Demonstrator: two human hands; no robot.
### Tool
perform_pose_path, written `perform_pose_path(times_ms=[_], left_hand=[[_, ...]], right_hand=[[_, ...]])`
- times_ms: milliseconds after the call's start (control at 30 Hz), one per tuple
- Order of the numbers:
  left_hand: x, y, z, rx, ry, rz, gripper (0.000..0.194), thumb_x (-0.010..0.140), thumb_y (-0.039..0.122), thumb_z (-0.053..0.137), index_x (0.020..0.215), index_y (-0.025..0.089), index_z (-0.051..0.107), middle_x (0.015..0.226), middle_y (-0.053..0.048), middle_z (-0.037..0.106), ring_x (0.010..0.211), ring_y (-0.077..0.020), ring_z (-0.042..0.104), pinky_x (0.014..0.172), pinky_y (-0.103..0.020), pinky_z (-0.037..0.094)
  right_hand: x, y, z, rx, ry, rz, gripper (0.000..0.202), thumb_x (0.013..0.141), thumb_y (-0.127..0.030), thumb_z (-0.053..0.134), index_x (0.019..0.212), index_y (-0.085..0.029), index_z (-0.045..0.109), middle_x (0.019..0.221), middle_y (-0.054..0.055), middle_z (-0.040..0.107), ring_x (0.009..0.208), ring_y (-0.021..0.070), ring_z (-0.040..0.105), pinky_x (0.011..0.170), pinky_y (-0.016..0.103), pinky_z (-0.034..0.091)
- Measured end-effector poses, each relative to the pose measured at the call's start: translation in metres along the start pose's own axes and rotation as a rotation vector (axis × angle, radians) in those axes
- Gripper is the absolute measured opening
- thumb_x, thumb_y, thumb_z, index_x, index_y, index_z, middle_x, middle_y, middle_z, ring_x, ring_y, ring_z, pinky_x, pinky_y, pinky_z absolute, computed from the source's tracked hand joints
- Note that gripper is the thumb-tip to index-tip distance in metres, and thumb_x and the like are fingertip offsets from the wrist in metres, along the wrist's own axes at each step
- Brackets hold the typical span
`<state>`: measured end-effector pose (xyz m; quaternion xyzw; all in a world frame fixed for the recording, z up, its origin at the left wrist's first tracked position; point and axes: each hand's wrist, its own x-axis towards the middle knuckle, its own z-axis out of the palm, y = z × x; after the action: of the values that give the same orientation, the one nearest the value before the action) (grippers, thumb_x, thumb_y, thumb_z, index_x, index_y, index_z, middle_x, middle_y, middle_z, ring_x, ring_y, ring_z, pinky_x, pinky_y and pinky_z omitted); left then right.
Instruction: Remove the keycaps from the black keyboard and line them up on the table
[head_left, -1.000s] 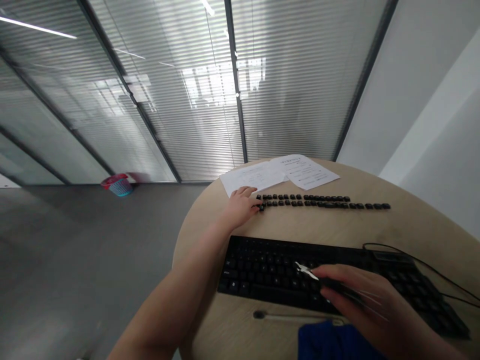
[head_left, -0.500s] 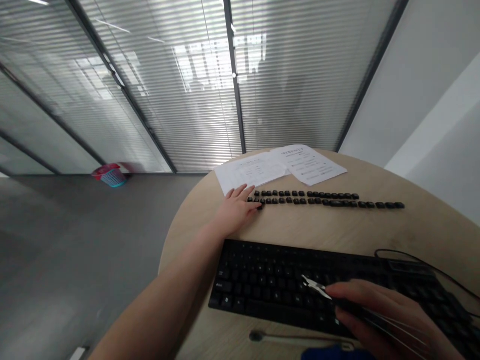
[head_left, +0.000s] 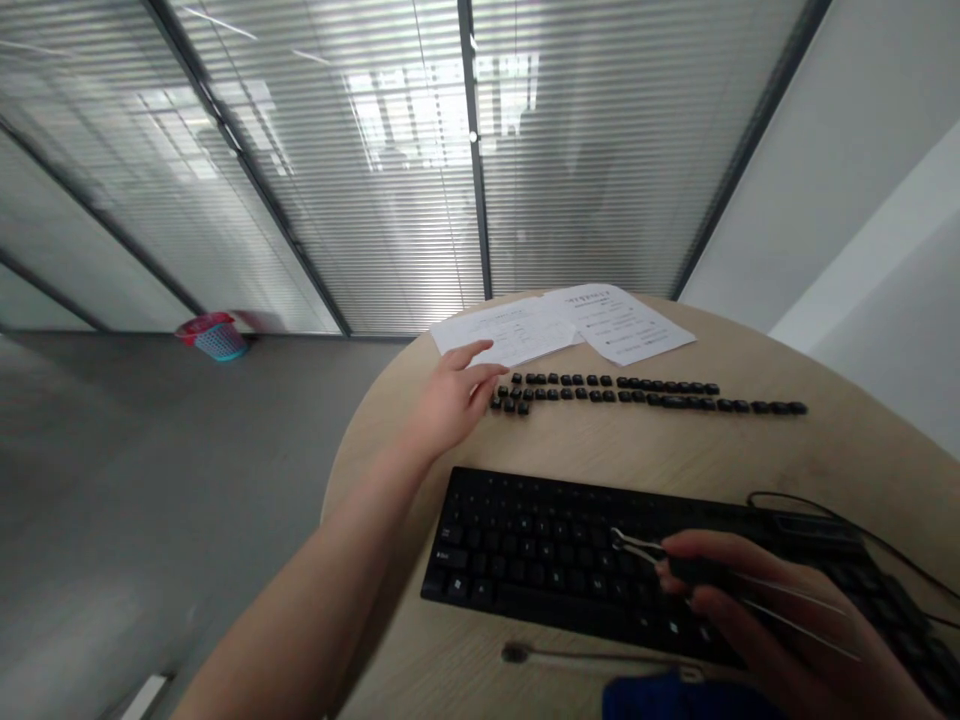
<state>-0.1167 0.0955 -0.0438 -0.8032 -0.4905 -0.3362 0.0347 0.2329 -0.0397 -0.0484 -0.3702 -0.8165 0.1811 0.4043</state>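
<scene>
My left hand (head_left: 454,398) hovers by the left end of the rows of loose black keycaps (head_left: 581,394), fingers apart and nothing visible in them. Three keycaps (head_left: 510,406) form a short third row beside it. In my right hand (head_left: 757,600) is a thin metal tool with a dark handle (head_left: 697,571), its wire loop tip (head_left: 621,537) over the black keyboard (head_left: 547,550). Several keys sit on the keyboard; its upper rows look bare.
Two printed sheets (head_left: 630,325) lie at the far side of the round wooden table (head_left: 375,430). A brush (head_left: 570,657) and a blue cloth-like item (head_left: 660,698) are near the front edge. A cable (head_left: 847,520) curves at the right. A basket (head_left: 217,338) stands on the floor.
My left hand has drawn back left from the keycaps and its fingers have lifted, showing the short third row. My right hand and the tool have shifted slightly up over the keyboard.
</scene>
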Motion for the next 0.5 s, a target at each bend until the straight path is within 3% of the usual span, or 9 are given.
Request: perform_pose_path(times_ms=[67, 167, 233, 333, 500], left_hand=[[0.001, 0.001, -0.014, -0.137, -0.051, -0.059, 0.031, 0.105, 0.028, 0.051, 0.101, 0.019, 0.080, 0.114, -0.011, 0.078, 0.103, -0.0226, 0.072, 0.093, -0.041, 0.057], [0.000, 0.002, -0.023, -0.274, -0.319, -0.116, 0.029, 0.101, 0.035, 0.057, 0.087, 0.019, 0.077, 0.078, -0.003, 0.075, 0.070, -0.0158, 0.065, 0.065, -0.030, 0.049], [-0.002, 0.004, -0.019, -0.299, -0.503, -0.100, 0.027, 0.097, 0.035, 0.060, 0.085, 0.019, 0.077, 0.073, -0.001, 0.073, 0.065, -0.0143, 0.060, 0.061, -0.029, 0.042], [-0.004, 0.010, -0.004, -0.305, -0.685, -0.033, 0.023, 0.093, 0.033, 0.061, 0.084, 0.019, 0.077, 0.070, 0.000, 0.069, 0.061, -0.0129, 0.056, 0.059, -0.028, 0.038], [-0.005, 0.024, 0.016, -0.297, -0.769, 0.036, 0.025, 0.091, 0.038, 0.065, 0.081, 0.019, 0.077, 0.073, -0.001, 0.072, 0.064, -0.0131, 0.059, 0.064, -0.029, 0.040]], right_hand=[[-0.003, 0.003, 0.001, 0.032, -0.037, 0.049, 0.021, 0.099, -0.028, 0.067, 0.119, -0.032, 0.071, 0.088, -0.004, 0.085, 0.070, 0.0130, 0.082, 0.067, 0.011, 0.062], [-0.006, 0.009, 0.004, 0.055, -0.087, 0.103, 0.016, 0.100, -0.028, 0.065, 0.114, -0.029, 0.072, 0.090, 0.000, 0.085, 0.070, 0.0152, 0.082, 0.065, 0.015, 0.063], [-0.005, 0.010, 0.006, 0.062, -0.098, 0.114, 0.013, 0.100, -0.030, 0.064, 0.108, -0.027, 0.073, 0.087, 0.001, 0.084, 0.069, 0.0164, 0.081, 0.063, 0.018, 0.063], [0.000, 0.004, 0.008, 0.066, -0.108, 0.100, 0.011, 0.100, -0.032, 0.064, 0.101, -0.026, 0.072, 0.081, 0.001, 0.081, 0.066, 0.0165, 0.078, 0.061, 0.020, 0.061], [0.020, -0.016, 0.015, 0.029, -0.236, 0.021, 0.006, 0.097, -0.030, 0.069, 0.098, -0.025, 0.073, 0.082, 0.002, 0.079, 0.069, 0.0164, 0.075, 0.063, 0.022, 0.057]])
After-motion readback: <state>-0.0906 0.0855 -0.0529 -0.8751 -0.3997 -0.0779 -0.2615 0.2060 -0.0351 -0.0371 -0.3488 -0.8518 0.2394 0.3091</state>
